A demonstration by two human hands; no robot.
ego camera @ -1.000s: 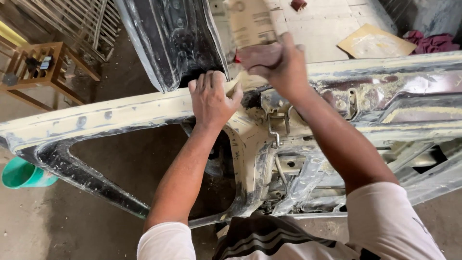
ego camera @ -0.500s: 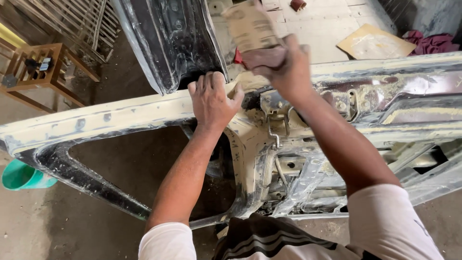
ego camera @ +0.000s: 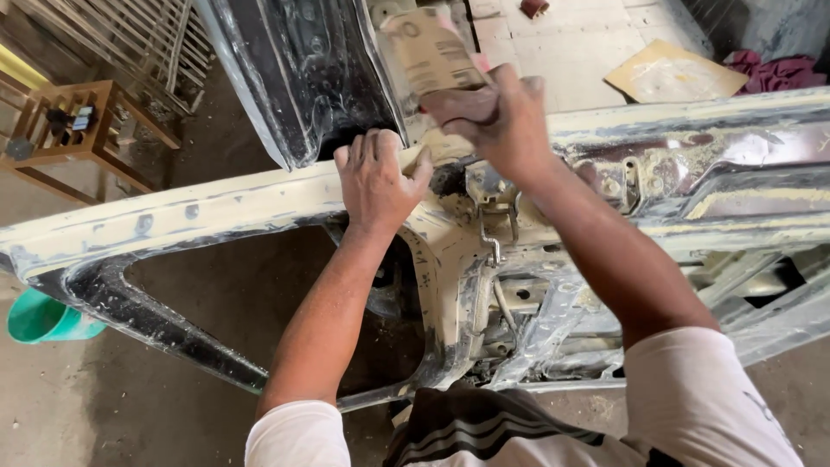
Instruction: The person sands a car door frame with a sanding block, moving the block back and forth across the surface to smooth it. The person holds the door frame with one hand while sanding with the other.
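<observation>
Right hand (ego camera: 501, 121) clamped on sandpaper sheet (ego camera: 428, 54), left hand (ego camera: 376, 177) flat, fingers together, on car frame's (ego camera: 173, 216) putty-smeared top edge, green bucket (ego camera: 39, 318) contents hidden.

Car frame (ego camera: 216, 212) cream filler, patchy, black paint showing through. Black panel (ego camera: 303, 73) scuffed white. Sandpaper (ego camera: 428, 52) tan with dark marks. Bucket (ego camera: 39, 318) teal. Wood stand (ego camera: 78, 130) brown. Cardboard (ego camera: 674, 73) tan. Cloth (ego camera: 778, 71) maroon. Sleeves (ego camera: 692, 398) white.

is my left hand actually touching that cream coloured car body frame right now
Touching. The head view shows the left hand lying palm-down on the cream car body frame, fingers curled over its top edge, no gap visible.
</observation>
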